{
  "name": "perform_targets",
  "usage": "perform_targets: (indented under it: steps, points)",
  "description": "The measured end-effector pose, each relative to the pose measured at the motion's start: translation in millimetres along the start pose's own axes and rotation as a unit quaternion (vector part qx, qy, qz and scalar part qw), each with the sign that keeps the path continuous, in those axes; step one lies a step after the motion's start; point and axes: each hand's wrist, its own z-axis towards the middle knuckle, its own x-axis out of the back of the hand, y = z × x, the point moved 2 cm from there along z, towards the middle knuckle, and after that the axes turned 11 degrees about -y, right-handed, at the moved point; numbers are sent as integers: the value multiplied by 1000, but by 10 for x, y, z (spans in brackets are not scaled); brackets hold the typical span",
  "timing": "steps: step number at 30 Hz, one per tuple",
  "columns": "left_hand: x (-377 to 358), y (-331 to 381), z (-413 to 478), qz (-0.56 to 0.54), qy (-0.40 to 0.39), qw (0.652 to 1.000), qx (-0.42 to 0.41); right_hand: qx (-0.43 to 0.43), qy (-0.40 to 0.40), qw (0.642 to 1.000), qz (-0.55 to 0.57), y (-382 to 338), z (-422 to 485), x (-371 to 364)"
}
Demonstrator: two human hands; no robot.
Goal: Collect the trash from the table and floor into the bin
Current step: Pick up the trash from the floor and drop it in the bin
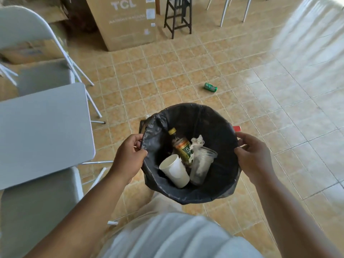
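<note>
I hold a round bin lined with a black bag in front of me. My left hand grips its left rim and my right hand grips its right rim. Inside lie a white paper cup, a clear plastic cup, a yellow-capped bottle and crumpled tissue. A green can lies on the tiled floor beyond the bin. A red object pokes out just behind the bin's right rim.
A grey folding table stands at the left with folding chairs around it. A large cardboard box, a dark stool and metal chair legs stand at the far side.
</note>
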Motion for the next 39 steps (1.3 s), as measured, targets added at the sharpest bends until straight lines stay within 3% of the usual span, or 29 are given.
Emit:
perform_targets:
  steps: [11,17,29,39]
  points:
    - [583,552,1480,54,20,998,35,7,-30,997,-64,-840,1526,-321]
    - [801,577,1941,60,70,993,70,33,-75,994,-72,-1081,2319,-563]
    - [644,-132,2346,26,237,949,208,109,-268,942,-168,-1201,3907,-1597]
    - [532,-1260,2646,-45,265,933,240,109,-282,932,-198,-801,4331,-2545]
